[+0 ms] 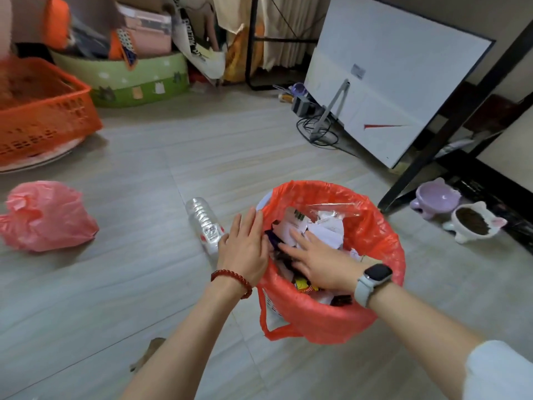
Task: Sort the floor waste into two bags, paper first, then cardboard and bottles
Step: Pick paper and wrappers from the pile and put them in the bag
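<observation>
A red plastic bag [372, 235] lines a bin on the floor and holds crumpled white paper [320, 229] and other scraps. My right hand [314, 258] lies flat inside it, fingers straight, pressing on the waste. My left hand [245, 246] rests with straight fingers on the bag's left rim. A clear plastic bottle [204, 223] lies on the floor just left of the bin, beside my left hand. A second, pink bag [46, 216] sits crumpled at the far left.
An orange basket [43, 116] and a green round bed [138, 79] stand at the back left. A white board [383, 82], cables [317, 131] and a black frame leg [432, 140] are at the right. Two pet bowls [452, 212] stand right of the bin.
</observation>
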The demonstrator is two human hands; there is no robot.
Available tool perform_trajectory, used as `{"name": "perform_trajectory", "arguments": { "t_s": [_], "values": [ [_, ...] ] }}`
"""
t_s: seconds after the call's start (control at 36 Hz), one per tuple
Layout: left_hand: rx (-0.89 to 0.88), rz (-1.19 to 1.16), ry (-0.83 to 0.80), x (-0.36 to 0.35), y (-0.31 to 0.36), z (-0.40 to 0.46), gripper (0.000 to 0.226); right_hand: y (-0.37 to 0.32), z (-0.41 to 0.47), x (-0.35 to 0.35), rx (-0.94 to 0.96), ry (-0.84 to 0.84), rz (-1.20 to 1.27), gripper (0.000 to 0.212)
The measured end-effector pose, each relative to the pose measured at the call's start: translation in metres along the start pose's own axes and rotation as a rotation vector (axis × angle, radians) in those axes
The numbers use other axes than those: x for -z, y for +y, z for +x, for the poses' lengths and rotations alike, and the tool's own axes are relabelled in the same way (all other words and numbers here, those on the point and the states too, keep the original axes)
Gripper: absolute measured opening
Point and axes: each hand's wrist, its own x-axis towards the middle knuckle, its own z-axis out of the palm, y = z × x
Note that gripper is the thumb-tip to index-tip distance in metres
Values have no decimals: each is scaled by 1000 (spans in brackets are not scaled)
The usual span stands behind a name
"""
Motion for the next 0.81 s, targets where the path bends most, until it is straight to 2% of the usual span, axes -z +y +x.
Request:
{"name": "perform_trajectory", "arguments": {
  "t_s": [0.08,0.19,0.28,0.42,0.5,0.56,0.61,0.69,0.75,0.81],
  "values": [
    [-2,12,-12,1,-4,-2,52,-9,3,-5,35,-131,39,52],
    [-25,36,-30,4,-8,-5,52,-11,12,-5,18,-227,191,48],
    [-39,42,-41,5,-10,-5,52,-8,24,-21,-8,-235,119,44],
    [-54,36,-56,4,-12,-6,52,-4,30,-32,-87,-216,-60,62],
    [-58,17,-64,5,-13,-6,53,-3,31,-27,-77,-206,-48,64],
    [-68,-7,-72,7,-14,-6,53,-2,29,-16,-24,-186,37,62],
    [-92,-42,-62,8,-18,-7,53,1,23,0,27,-191,141,68],
    [-130,-162,38,15,-24,-7,50,1,10,28,31,-211,390,70],
    [-119,-242,116,22,-28,-6,45,-4,5,45,12,-130,510,59],
    [-98,-271,196,30,-34,-5,41,-15,5,57,-13,29,716,43]
  ]
}}
